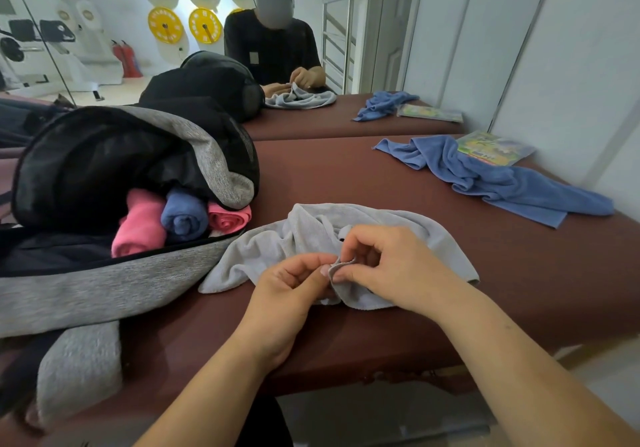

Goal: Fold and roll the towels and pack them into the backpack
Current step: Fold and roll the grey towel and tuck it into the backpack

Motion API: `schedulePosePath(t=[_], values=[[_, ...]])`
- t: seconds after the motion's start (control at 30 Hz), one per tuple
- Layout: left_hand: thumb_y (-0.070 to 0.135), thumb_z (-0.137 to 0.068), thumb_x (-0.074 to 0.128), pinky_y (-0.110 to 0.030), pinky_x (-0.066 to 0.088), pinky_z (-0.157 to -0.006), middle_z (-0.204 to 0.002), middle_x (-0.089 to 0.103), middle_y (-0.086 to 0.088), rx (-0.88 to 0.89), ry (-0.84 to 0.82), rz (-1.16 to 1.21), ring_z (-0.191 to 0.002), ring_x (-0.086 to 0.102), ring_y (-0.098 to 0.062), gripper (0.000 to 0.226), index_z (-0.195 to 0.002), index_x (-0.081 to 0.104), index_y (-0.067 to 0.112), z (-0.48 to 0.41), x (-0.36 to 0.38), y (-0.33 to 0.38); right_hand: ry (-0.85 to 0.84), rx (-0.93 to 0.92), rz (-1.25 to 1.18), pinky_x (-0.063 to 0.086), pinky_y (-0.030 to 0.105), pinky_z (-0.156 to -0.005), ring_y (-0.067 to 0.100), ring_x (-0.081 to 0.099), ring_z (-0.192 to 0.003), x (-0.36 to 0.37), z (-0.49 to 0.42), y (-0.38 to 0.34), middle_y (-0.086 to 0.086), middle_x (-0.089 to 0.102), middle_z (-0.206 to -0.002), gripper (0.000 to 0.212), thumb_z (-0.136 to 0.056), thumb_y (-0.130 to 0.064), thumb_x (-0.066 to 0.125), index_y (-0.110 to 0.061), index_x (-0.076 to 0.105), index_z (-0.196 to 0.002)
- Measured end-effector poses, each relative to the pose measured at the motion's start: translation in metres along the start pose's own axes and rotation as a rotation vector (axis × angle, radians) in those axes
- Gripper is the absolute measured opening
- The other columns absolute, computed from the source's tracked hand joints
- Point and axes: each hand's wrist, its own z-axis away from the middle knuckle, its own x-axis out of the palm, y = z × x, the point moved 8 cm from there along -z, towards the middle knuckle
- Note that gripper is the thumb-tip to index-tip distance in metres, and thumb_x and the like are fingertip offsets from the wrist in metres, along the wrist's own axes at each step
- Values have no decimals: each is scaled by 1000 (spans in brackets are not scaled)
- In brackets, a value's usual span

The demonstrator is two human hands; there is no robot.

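Both hands, left hand (289,285) and right hand (388,266), pinch one corner of crumpled grey towel (301,235) lying under them, beside open backpack (104,284).

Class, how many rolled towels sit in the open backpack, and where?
3: a pink roll at left, a blue roll in the middle, a second pink roll at right. Others may hide deeper in the backpack.

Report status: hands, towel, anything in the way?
Left hand and right hand pinching edge of grey towel. Towel crumpled, unfolded. Three rolls in backpack; blue towel far right. Nothing blocking.
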Motion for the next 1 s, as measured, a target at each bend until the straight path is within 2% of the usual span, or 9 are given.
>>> schedulePosePath(t=[0.13, 0.33, 0.4, 0.5, 0.57, 0.67, 0.8, 0.87, 1.0], values=[[22, -89, 72, -37, 55, -84, -97, 76, -13, 20, -19, -20, -84, 66, -23, 19, -104, 78, 12, 0, 0, 0, 16, 9, -21, 46, 18, -60, 2, 53, -61, 1, 0, 0, -14, 63, -68, 19, -78, -25, 84, -27, 66, -79], [13, -87, 76, -36, 55, -93, -102, 78, -14, -16, 44, -15, -97, 70, -24, 13, -100, 79, 15, 2, -3, 2, 14, 102, -405, 62, 36, -72, 22, 77, -76, -6, 3, 4, 12, 76, -85, 26, -92, 8, 60, -14, 66, -104], [8, -92, 71, -35, 58, -90, -98, 79, -10, -9, 58, -141, -94, 72, -21, 11, -97, 79, 15, 0, -2, 9, 130, 96, -339, 58, 28, -74, 10, 73, -79, -21, 3, 6, 3, 74, -90, 26, -94, 4, 59, -19, 68, -104], [5, -96, 63, -16, 51, -69, -79, 73, 2, 59, 64, -313, -74, 64, -5, 13, -90, 72, 11, -12, 6, 44, 158, 64, -94, 46, 8, -81, -15, 59, -97, -28, 4, -2, -27, 65, -104, 33, -94, -7, 64, -33, 66, -115], [4, -97, 55, -17, 44, -62, -66, 60, 7, 81, 42, -398, -62, 52, -3, 17, -85, 65, 11, -25, 13, 75, 123, 58, -131, 49, 11, -90, -14, 58, -108, -25, 1, -5, -33, 64, -113, 40, -95, -12, 65, -40, 62, -124], [7, -97, 50, -27, 41, -64, -67, 55, 2, 62, -75, -430, -66, 48, -15, 22, -82, 63, 18, -41, 28, 117, 201, 7, -307, 56, 26, -94, 1, 67, -109, -31, -4, -15, -18, 72, -115, 35, -96, -18, 69, -38, 64, -124], [7, -101, 49, -26, 45, -59, -77, 59, -5, 106, -115, -374, -67, 53, -18, 23, -88, 64, 19, -53, 36, 175, 266, -4, -556, 58, 26, -85, 9, 72, -101, -50, -5, -29, -8, 77, -104, 24, -87, -33, 74, -29, 72, -110], [8, -104, 48, -23, 50, -58, -77, 63, -3, 142, -135, -317, -68, 59, -12, 23, -90, 64, 18, -55, 43, 204, 246, -23, -576, 55, 23, -82, 9, 70, -97, -55, -2, -37, -6, 77, -99, 31, -90, -44, 64, -21, 73, -109], [13, -106, 47, -24, 54, -61, -80, 64, -1, 212, -138, -272, -71, 62, -11, 21, -95, 64, 19, -57, 49, 243, 169, -21, -586, 48, 41, -75, 24, 58, -84, -47, 1, -40, 30, 65, -94, 51, -103, -47, 54, 3, 68, -102]])
